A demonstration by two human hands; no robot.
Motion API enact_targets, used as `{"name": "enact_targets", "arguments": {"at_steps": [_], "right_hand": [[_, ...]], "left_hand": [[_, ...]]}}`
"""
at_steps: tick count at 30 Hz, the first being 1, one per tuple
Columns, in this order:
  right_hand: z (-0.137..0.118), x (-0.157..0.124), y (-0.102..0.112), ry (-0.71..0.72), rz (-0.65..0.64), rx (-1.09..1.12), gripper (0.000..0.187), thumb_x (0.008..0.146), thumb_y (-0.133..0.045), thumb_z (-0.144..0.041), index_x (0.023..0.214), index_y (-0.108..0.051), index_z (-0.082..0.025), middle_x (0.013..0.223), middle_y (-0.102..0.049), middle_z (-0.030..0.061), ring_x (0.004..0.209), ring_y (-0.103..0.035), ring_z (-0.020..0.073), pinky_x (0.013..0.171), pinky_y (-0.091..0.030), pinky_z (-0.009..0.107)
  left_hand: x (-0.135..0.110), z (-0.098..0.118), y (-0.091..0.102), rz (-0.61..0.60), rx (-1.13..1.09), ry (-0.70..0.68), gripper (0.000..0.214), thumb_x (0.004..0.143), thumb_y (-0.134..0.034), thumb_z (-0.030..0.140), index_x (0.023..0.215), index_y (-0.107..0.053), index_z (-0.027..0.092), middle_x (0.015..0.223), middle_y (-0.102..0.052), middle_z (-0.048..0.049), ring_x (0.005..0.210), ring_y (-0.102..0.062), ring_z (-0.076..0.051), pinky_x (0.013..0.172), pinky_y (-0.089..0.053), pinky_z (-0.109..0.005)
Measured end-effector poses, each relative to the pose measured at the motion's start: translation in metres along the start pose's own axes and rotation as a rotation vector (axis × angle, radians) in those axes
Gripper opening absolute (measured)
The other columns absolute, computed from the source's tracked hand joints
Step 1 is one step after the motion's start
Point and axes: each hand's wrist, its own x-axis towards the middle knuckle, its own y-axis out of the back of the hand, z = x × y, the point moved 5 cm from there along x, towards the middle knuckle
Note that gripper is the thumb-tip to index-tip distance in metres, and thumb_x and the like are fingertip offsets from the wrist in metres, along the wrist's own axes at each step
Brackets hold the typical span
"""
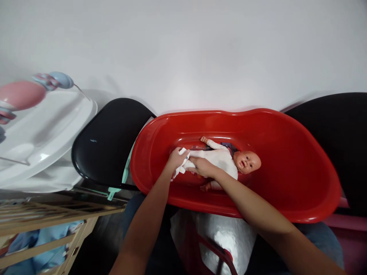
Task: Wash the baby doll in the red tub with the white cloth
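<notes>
A baby doll [220,160] in a white garment lies on its back in a red plastic baby bath [229,116], its head to the right. My left hand [177,159] grips bunched white fabric [179,170] at the doll's lower end, and the legs are hidden there. My right hand [200,167] lies across the doll's middle, close to my left hand, and its fingertips are hidden. Both doll arms stick out sideways, and a dark cloth [229,148] shows behind the doll's shoulder.
A black chair seat [109,141] stands left of the bath, and another [329,130] stands to the right. Further left are a white plastic tray [43,130], a pink-and-blue toy [23,95] and wooden crib rails [37,225]. A silvery bag [223,244] lies below the bath.
</notes>
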Motion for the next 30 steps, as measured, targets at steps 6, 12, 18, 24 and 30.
{"name": "enact_targets", "arguments": {"at_steps": [6,12,18,24,30], "right_hand": [[-0.002,0.001,0.0,-0.019,0.004,-0.009,0.053,0.099,-0.065,-0.049,0.142,-0.063,-0.018,0.113,-0.077,0.0093,0.091,-0.07,0.0227,0.09,-0.053,0.031],[0.0,0.0,0.0,-0.072,-0.018,0.02,0.057,0.098,-0.066,-0.04,0.149,-0.056,-0.019,0.102,-0.078,0.0063,0.071,-0.067,0.0169,0.073,-0.052,0.026],[0.004,0.0,-0.001,-0.09,-0.021,0.027,0.062,0.094,-0.069,-0.032,0.152,-0.054,-0.017,0.098,-0.077,0.0063,0.072,-0.069,0.0184,0.071,-0.052,0.026],[0.007,0.001,-0.003,-0.08,-0.011,0.009,0.063,0.091,-0.069,-0.028,0.152,-0.054,-0.02,0.107,-0.077,0.0057,0.072,-0.067,0.0179,0.071,-0.052,0.027],[0.009,0.0,-0.004,-0.11,-0.018,0.003,0.06,0.09,-0.07,-0.025,0.148,-0.057,-0.02,0.097,-0.077,0.005,0.072,-0.067,0.0177,0.07,-0.05,0.026]], "left_hand": [[0.0,0.008,0.008,0.084,0.089,-0.064,0.02,0.096,-0.064,0.039,0.09,-0.071,0.02,0.084,-0.075,-0.0061,0.072,-0.063,-0.018,0.07,-0.049,-0.029],[-0.001,0.009,0.017,0.188,0.156,-0.053,0.02,0.099,-0.054,0.031,0.094,-0.072,0.024,0.096,-0.077,-0.0077,0.083,-0.067,-0.022,0.078,-0.05,-0.032],[-0.002,0.011,0.022,0.258,0.143,-0.036,0.024,0.098,-0.051,0.024,0.107,-0.074,0.024,0.108,-0.078,-0.009,0.093,-0.071,-0.024,0.083,-0.051,-0.033],[-0.003,0.016,0.025,0.288,0.149,-0.055,0.028,0.1,-0.05,0.023,0.113,-0.075,0.023,0.116,-0.078,-0.0122,0.108,-0.07,-0.027,0.094,-0.051,-0.037],[-0.005,0.018,0.028,0.31,0.151,-0.049,0.031,0.102,-0.048,0.023,0.118,-0.074,0.023,0.119,-0.077,-0.0126,0.107,-0.07,-0.029,0.092,-0.051,-0.038]]}}
